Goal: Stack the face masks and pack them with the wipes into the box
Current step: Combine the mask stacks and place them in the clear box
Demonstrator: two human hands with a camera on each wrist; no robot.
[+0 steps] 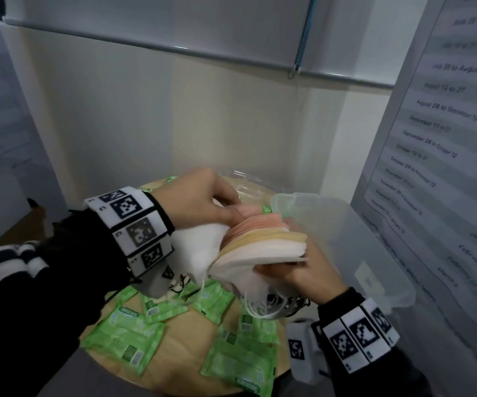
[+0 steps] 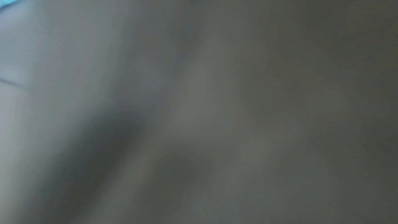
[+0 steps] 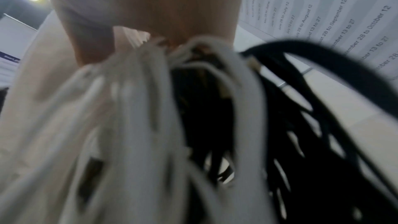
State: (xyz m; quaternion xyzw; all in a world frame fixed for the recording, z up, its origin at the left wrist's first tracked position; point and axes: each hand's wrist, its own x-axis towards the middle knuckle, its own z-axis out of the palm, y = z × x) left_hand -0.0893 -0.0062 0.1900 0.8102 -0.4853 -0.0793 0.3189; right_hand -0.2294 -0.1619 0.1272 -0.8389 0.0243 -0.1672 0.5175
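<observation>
Left hand (image 1: 202, 196) and right hand (image 1: 297, 270) both gripping the stack of face masks (image 1: 260, 245), above wipes packets (image 1: 125, 336). Clear box (image 1: 374, 253) just right.

black sleeves (image 1: 45, 282), white tag-printed wristbands (image 1: 134, 224)

Showing approx 6 green wipe packs (image 1: 125, 336), 1 thick mask stack (image 1: 260, 245), 1 clear box (image 1: 374, 253), 2 hands.
</observation>
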